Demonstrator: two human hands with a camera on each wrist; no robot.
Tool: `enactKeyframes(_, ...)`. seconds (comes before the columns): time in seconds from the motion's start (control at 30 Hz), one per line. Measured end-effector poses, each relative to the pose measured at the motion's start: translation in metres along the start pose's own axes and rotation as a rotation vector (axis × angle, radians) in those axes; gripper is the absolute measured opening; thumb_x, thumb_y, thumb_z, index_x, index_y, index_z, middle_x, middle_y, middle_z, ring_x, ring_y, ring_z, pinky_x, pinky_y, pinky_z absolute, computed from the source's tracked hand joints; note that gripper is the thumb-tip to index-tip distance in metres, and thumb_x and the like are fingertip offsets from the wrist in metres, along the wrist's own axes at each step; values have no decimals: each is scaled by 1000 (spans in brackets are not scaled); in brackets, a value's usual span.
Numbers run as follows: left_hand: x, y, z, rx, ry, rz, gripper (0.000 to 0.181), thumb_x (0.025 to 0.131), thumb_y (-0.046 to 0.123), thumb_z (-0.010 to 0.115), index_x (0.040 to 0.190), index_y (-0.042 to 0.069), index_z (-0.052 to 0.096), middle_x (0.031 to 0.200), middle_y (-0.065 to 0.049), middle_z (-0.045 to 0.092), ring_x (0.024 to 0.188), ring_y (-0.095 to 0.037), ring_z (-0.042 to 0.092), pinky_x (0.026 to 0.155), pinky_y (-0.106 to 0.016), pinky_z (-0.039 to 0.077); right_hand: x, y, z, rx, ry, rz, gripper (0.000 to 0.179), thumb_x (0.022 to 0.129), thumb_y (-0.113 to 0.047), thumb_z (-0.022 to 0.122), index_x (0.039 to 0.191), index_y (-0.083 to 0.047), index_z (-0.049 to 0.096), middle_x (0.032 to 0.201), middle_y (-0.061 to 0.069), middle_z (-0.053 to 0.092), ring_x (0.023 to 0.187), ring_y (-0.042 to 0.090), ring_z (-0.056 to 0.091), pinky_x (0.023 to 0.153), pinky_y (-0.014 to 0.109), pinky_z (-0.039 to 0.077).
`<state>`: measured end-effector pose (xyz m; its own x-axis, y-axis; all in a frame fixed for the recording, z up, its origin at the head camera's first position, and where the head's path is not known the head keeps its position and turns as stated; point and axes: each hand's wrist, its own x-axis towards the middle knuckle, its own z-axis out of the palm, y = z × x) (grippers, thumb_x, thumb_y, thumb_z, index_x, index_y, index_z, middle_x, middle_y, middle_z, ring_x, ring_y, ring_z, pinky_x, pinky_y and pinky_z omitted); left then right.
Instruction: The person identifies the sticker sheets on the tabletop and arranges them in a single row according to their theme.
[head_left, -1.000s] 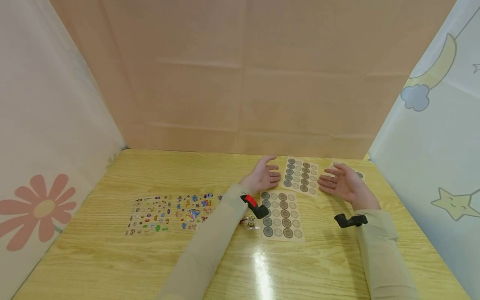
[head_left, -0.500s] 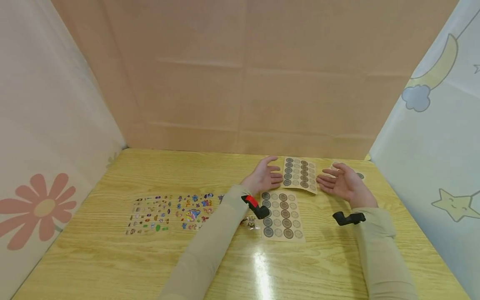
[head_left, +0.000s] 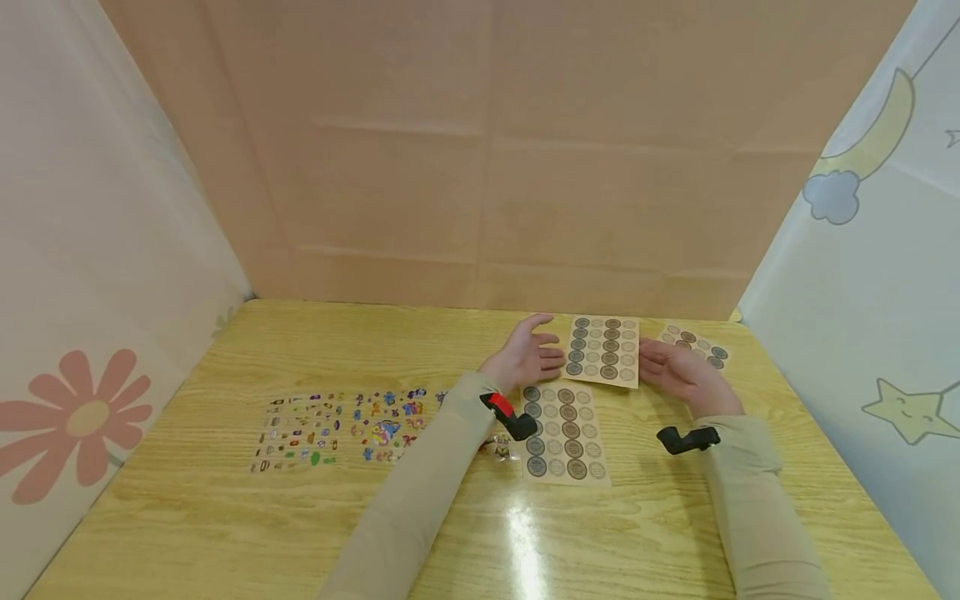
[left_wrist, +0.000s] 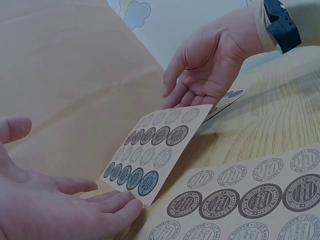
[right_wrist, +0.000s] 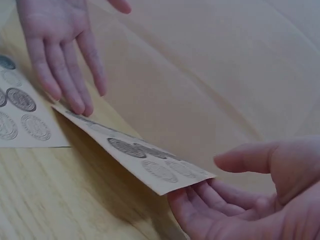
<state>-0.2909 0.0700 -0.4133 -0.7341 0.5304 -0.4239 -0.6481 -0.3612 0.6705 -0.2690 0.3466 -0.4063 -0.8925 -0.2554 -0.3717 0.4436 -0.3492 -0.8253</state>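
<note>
A beige sheet of round stickers (head_left: 602,352) is raised off the table at its right side and slopes down to the left. My right hand (head_left: 686,377) has its fingers under the sheet's right edge; in the right wrist view the thumb of this right hand (right_wrist: 250,200) stands apart from the paper. At the opposite edge, my left hand (head_left: 525,357) has its fingers extended, their tips close to or touching the sheet (left_wrist: 150,150). A second round-sticker sheet (head_left: 564,433) lies flat nearer to me, just below the raised one.
Another round-sticker sheet (head_left: 697,343) lies behind my right hand, partly covered by it. Clear sheets of small colourful stickers (head_left: 300,429) lie on the wooden table (head_left: 225,533) to the left, some hidden under my left sleeve. A brown backdrop (head_left: 480,167) rises at the table's back edge.
The sheet between my hands has gone from lying flat to tilted, its right side raised. My right hand has moved slightly left and under its edge. The left hand has hardly moved.
</note>
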Motion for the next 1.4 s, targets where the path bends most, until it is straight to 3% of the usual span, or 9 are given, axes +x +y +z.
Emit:
enactKeyframes(0.1, -1, -1, 1, 1, 1, -2, 79, 92, 48, 49, 150, 1, 23, 149, -29, 24, 136, -41, 27, 112, -48, 23, 3, 4, 6, -99, 6, -17, 66, 101, 4, 37, 151, 0, -4, 101, 0, 65, 95, 13, 63, 84, 28, 52)
enactKeyframes(0.2, -1, -2, 2, 0, 1, 0, 79, 92, 47, 50, 150, 1, 24, 148, -30, 25, 136, -42, 27, 112, -49, 23, 3, 5, 10, -137, 16, -27, 66, 100, 7, 38, 152, -1, -2, 98, 1, 68, 91, 16, 67, 80, 30, 55)
enactKeyframes(0.37, 0, -1, 3, 5, 4, 8, 78, 91, 46, 51, 149, 0, 26, 144, -31, 31, 133, -42, 32, 111, -47, 26, -5, 0, 19, -112, -13, -63, 67, 100, 7, 37, 153, -3, -3, 96, 4, 70, 89, 18, 68, 76, 32, 56)
enactKeyframes(0.53, -4, 1, 9, 4, -41, 31, 77, 92, 43, 49, 148, -3, 25, 141, -28, 37, 131, -38, 37, 109, -44, 32, -20, -9, 25, -132, -29, -105, 69, 100, 4, 40, 153, -6, -3, 100, 2, 69, 92, 17, 67, 78, 32, 56)
enactKeyframes(0.93, -38, -12, 17, -52, -189, 43, 71, 93, 39, 49, 144, -7, 30, 143, -24, 37, 131, -41, 36, 108, -48, 33, -61, -3, 23, -291, -76, -186, 71, 100, 0, 46, 152, -2, -2, 109, -2, 65, 95, 16, 66, 79, 30, 55)
enactKeyframes(1.1, -50, -26, 21, -7, -221, 84, 53, 99, 23, 47, 141, -8, 37, 135, -24, 46, 124, -40, 46, 102, -47, 40, -75, 6, 17, -331, -60, -194, 74, 98, 1, 49, 153, -3, -1, 109, -2, 65, 95, 16, 66, 79, 31, 56)
enactKeyframes(1.2, -54, -36, 26, 70, -216, 138, 41, 99, 6, 48, 138, -7, 42, 126, -23, 55, 116, -37, 55, 97, -44, 46, -82, 12, 13, -341, -55, -196, 74, 98, 1, 49, 153, -2, -1, 108, -1, 65, 94, 16, 67, 78, 31, 56)
enactKeyframes(1.4, -57, -53, 39, 175, -122, 179, 47, 91, -9, 56, 136, -1, 45, 112, -15, 63, 101, -30, 64, 86, -38, 53, -95, 22, 9, -349, -55, -193, 71, 97, 2, 51, 153, -4, 7, 108, 0, 65, 95, 16, 66, 78, 31, 56)
